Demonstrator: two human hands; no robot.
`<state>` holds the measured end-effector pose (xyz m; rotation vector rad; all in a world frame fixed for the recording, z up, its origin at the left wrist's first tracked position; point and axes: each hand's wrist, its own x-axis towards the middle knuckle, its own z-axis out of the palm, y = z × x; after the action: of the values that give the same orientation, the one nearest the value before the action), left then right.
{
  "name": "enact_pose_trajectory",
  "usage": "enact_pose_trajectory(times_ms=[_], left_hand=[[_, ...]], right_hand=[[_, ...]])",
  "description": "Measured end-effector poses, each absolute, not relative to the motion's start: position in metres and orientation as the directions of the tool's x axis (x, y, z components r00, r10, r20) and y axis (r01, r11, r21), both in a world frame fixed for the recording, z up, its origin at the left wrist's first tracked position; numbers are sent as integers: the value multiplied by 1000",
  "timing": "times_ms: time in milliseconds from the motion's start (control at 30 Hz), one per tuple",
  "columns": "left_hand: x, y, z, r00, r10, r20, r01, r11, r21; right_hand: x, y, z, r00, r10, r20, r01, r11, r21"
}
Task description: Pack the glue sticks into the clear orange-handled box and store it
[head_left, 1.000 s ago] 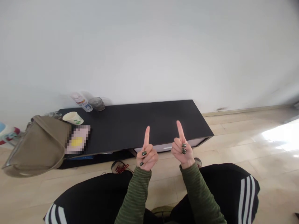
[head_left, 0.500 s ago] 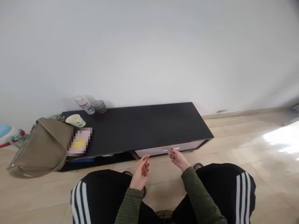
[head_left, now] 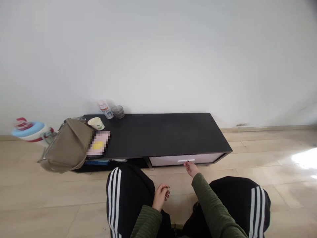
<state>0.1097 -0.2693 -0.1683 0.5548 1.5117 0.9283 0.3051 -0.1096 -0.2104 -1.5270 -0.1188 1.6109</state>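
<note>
Your right hand (head_left: 191,169) reaches forward and down, its fingertips at the slim white bar handle (head_left: 182,161) on the pale pinkish-white rectangular drawer front (head_left: 163,161) of the long, low black cabinet (head_left: 160,132). Its fingers are curled; whether they grip the bar cannot be told from this view. For a sure hold, seat the fingertips evenly about the bar's middle, wrist straight behind. Your left hand (head_left: 161,195) hangs loosely half-curled, visibly holding nothing, beside your black-trousered left knee (head_left: 132,191).
</note>
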Motion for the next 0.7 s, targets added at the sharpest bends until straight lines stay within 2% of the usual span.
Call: enact_pose_trajectory(times_ms=[200,433,500,600,633,700], left_hand=[[118,-280,-169,-120,791,-600,-76,595,800],[113,-271,-154,-93,790,-606,-30,606,795],[116,-269,-133,62,814,-578,-68,581,811],[124,-291,-89,509,747,-426,-87,538,839],[127,-308,-74,631,692,-351,-81,509,857],[132,-353,-48,702,661,-265,-108,467,878]], right_hand=[[293,-108,-210,266,558,-786,-475,-633,-611],[295,-145,-200,260,559,-787,-489,-627,-606],[304,-169,-194,213,556,-804,-487,-653,-580],[321,-207,-172,39,573,-819,-363,-755,-546],[325,-218,-161,-60,603,-796,-258,-779,-571],[331,-230,-133,-249,686,-683,-52,-714,-698]])
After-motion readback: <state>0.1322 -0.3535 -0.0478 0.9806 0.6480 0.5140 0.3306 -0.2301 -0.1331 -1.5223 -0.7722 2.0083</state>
